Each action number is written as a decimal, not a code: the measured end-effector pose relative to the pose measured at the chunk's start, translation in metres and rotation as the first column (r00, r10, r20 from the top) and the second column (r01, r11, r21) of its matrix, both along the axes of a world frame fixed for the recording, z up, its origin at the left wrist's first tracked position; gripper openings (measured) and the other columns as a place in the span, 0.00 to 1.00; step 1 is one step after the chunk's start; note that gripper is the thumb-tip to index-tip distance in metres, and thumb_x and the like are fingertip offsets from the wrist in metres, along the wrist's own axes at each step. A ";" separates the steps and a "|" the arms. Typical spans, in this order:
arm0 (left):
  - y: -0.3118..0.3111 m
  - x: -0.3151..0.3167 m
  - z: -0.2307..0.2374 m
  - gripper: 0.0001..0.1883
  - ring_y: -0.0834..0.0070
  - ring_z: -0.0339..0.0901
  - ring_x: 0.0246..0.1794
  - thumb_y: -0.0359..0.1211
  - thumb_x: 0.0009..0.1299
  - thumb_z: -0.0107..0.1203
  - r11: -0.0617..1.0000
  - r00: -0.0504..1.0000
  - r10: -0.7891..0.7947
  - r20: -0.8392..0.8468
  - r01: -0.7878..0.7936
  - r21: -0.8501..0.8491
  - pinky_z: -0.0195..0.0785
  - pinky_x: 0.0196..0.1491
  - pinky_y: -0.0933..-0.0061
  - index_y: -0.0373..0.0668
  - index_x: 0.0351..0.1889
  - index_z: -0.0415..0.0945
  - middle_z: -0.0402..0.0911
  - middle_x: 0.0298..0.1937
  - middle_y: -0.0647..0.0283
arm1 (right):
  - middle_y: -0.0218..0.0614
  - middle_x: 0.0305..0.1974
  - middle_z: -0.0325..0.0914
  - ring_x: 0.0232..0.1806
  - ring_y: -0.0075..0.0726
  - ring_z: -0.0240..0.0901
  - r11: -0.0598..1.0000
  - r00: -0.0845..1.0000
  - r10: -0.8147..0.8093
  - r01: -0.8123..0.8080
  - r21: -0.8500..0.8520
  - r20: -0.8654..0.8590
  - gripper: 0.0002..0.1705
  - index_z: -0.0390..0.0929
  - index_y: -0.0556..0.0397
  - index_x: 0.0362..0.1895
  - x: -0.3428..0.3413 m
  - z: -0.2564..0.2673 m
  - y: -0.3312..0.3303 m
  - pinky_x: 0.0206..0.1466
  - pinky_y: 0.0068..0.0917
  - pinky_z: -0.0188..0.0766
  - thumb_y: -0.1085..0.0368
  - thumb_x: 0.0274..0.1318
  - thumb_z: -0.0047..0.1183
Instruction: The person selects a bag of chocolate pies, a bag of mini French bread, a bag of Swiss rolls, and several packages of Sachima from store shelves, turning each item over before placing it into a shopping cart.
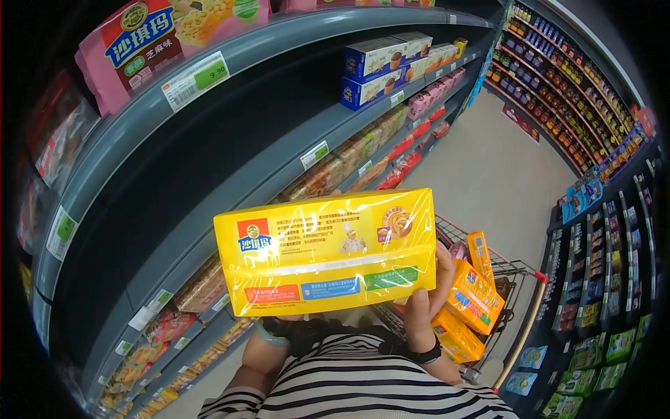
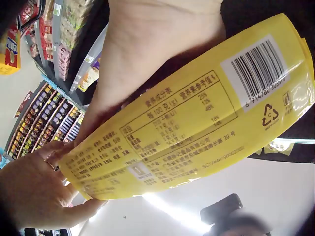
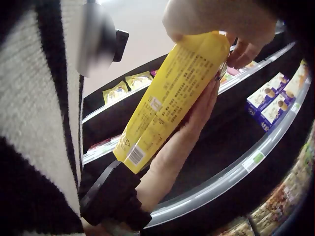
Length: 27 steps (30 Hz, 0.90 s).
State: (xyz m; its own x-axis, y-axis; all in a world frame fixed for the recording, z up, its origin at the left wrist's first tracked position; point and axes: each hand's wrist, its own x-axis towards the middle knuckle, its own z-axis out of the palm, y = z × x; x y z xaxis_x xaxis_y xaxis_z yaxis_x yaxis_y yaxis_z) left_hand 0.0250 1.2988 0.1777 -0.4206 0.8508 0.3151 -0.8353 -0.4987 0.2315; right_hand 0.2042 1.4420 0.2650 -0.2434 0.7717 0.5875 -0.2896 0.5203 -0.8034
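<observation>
A glossy yellow pack of sachima [image 1: 324, 255] is held up in front of the striped shirt, its printed face toward the head camera. My right hand [image 1: 424, 297] grips its right end, thumb on the near face and fingers behind. That same hand [image 2: 42, 189] appears at the pack's far end in the left wrist view. My left hand [image 3: 209, 101] lies along the pack's back with fingers stretched out, and the pack hides it in the head view. A barcode [image 2: 256, 71] and a nutrition table show on the pack's underside.
A shopping cart [image 1: 539, 300] at the right carries several yellow-orange packs [image 1: 474, 297]. At the left a curved grey shelf [image 1: 279, 52] bears price tags, a pink sachima pack [image 1: 132, 52] and blue-and-white boxes [image 1: 380, 63]. An aisle floor [image 1: 520, 164] runs ahead, with stocked shelves [image 1: 593, 77] beyond.
</observation>
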 end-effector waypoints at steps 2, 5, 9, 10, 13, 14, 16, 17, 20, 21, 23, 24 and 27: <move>0.003 -0.001 0.002 0.31 0.65 0.51 0.70 0.49 0.75 0.37 1.000 1.000 -0.001 -0.009 0.001 -0.011 0.47 0.69 0.60 0.45 0.71 0.46 0.50 0.72 0.57 | 0.48 0.58 0.59 0.61 0.44 0.58 1.000 1.000 -0.005 0.005 -0.002 -0.005 0.39 0.60 0.61 0.58 0.000 -0.002 0.000 0.64 0.39 0.53 0.42 0.55 0.50; 0.003 -0.001 0.003 0.31 0.65 0.51 0.70 0.49 0.75 0.37 1.000 1.000 -0.001 -0.022 0.001 -0.026 0.47 0.69 0.60 0.45 0.71 0.46 0.50 0.72 0.57 | 0.48 0.57 0.60 0.61 0.44 0.57 1.000 1.000 -0.015 0.014 -0.012 -0.006 0.38 0.61 0.61 0.58 0.000 -0.006 0.001 0.65 0.39 0.52 0.42 0.55 0.50; 0.005 0.000 0.005 0.31 0.65 0.51 0.70 0.49 0.75 0.38 0.999 0.999 -0.004 -0.038 0.002 -0.047 0.47 0.69 0.60 0.45 0.71 0.46 0.50 0.72 0.57 | 0.48 0.57 0.60 0.61 0.44 0.57 0.998 1.000 -0.030 0.030 -0.047 -0.008 0.39 0.61 0.62 0.57 0.001 -0.012 0.001 0.65 0.39 0.51 0.43 0.54 0.50; 0.005 -0.002 0.006 0.31 0.65 0.51 0.70 0.50 0.75 0.38 0.999 0.999 -0.004 -0.042 0.002 -0.052 0.47 0.69 0.60 0.45 0.71 0.45 0.50 0.72 0.57 | 0.48 0.57 0.60 0.61 0.44 0.57 0.998 1.000 -0.030 0.030 -0.047 -0.007 0.39 0.61 0.62 0.57 0.002 -0.012 0.001 0.65 0.39 0.51 0.43 0.54 0.50; 0.009 -0.001 0.009 0.32 0.65 0.50 0.70 0.50 0.75 0.38 0.998 0.999 -0.002 -0.054 -0.001 -0.065 0.47 0.69 0.60 0.45 0.71 0.45 0.49 0.72 0.57 | 0.48 0.57 0.60 0.61 0.44 0.57 0.998 1.000 -0.029 0.029 -0.047 -0.002 0.39 0.61 0.62 0.57 0.002 -0.012 0.001 0.64 0.39 0.52 0.43 0.54 0.49; 0.012 -0.002 0.010 0.32 0.65 0.50 0.70 0.50 0.75 0.38 0.998 0.998 -0.002 -0.059 -0.002 -0.069 0.47 0.69 0.60 0.45 0.71 0.45 0.49 0.72 0.57 | 0.48 0.57 0.60 0.61 0.44 0.57 0.998 1.000 -0.029 0.028 -0.051 -0.005 0.39 0.61 0.62 0.57 0.002 -0.012 0.001 0.64 0.39 0.51 0.43 0.54 0.49; 0.014 -0.001 0.013 0.32 0.64 0.50 0.71 0.50 0.75 0.38 0.997 0.998 -0.003 -0.068 -0.003 -0.079 0.46 0.69 0.60 0.45 0.71 0.45 0.49 0.72 0.57 | 0.48 0.57 0.60 0.61 0.44 0.57 0.998 1.000 -0.029 0.029 -0.055 -0.008 0.39 0.61 0.62 0.57 0.002 -0.012 0.002 0.65 0.39 0.51 0.43 0.54 0.49; 0.013 0.002 0.015 0.32 0.64 0.50 0.71 0.50 0.75 0.38 0.996 0.997 -0.004 -0.073 -0.002 -0.084 0.46 0.69 0.60 0.45 0.71 0.45 0.49 0.72 0.57 | 0.48 0.57 0.60 0.61 0.44 0.56 0.998 0.999 -0.037 0.037 -0.043 0.000 0.39 0.61 0.62 0.57 0.002 -0.012 0.002 0.65 0.40 0.51 0.42 0.54 0.49; 0.018 0.001 0.017 0.32 0.64 0.50 0.71 0.50 0.75 0.38 0.995 0.996 -0.004 -0.088 -0.004 -0.099 0.46 0.70 0.60 0.45 0.71 0.45 0.49 0.73 0.57 | 0.48 0.57 0.60 0.61 0.44 0.56 0.998 0.999 -0.046 0.046 -0.031 0.010 0.39 0.61 0.62 0.57 0.003 -0.012 0.002 0.65 0.40 0.50 0.41 0.54 0.49; 0.022 -0.003 0.017 0.32 0.64 0.50 0.71 0.50 0.75 0.38 0.995 0.996 -0.004 -0.092 -0.005 -0.104 0.46 0.70 0.60 0.45 0.71 0.45 0.48 0.73 0.57 | 0.48 0.57 0.60 0.61 0.45 0.56 0.998 0.999 -0.047 0.047 -0.031 0.011 0.39 0.61 0.62 0.57 0.003 -0.013 0.002 0.65 0.41 0.49 0.41 0.54 0.49; 0.022 -0.004 0.018 0.32 0.64 0.49 0.71 0.50 0.75 0.38 0.994 0.995 -0.004 -0.102 -0.007 -0.113 0.46 0.70 0.60 0.45 0.71 0.44 0.48 0.73 0.57 | 0.48 0.57 0.60 0.61 0.45 0.56 0.998 0.998 -0.055 0.055 -0.021 0.006 0.40 0.61 0.62 0.57 0.002 -0.013 0.002 0.65 0.41 0.49 0.40 0.54 0.49; 0.015 -0.004 0.015 0.32 0.64 0.49 0.71 0.50 0.75 0.38 0.993 0.994 -0.005 -0.106 -0.008 -0.118 0.46 0.70 0.60 0.45 0.71 0.44 0.48 0.73 0.57 | 0.49 0.57 0.60 0.62 0.45 0.55 0.998 0.998 -0.062 0.062 -0.011 0.002 0.40 0.61 0.62 0.57 0.002 -0.013 0.001 0.66 0.41 0.49 0.40 0.54 0.49; 0.014 -0.007 0.016 0.32 0.64 0.49 0.71 0.50 0.74 0.38 0.991 0.993 -0.007 -0.120 -0.009 -0.135 0.46 0.70 0.60 0.45 0.71 0.44 0.48 0.73 0.57 | 0.49 0.57 0.60 0.62 0.45 0.55 0.997 0.997 -0.081 0.081 -0.005 -0.001 0.40 0.60 0.62 0.57 0.002 -0.012 0.000 0.66 0.42 0.48 0.39 0.54 0.48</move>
State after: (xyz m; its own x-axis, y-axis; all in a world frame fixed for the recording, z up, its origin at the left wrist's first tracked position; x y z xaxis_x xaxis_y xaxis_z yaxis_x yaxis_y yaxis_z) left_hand 0.0182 1.3127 0.1941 -0.3878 0.8884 0.2456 -0.7969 -0.4571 0.3949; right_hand 0.2057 1.4418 0.2528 -0.1796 0.7918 0.5838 -0.2477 0.5379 -0.8058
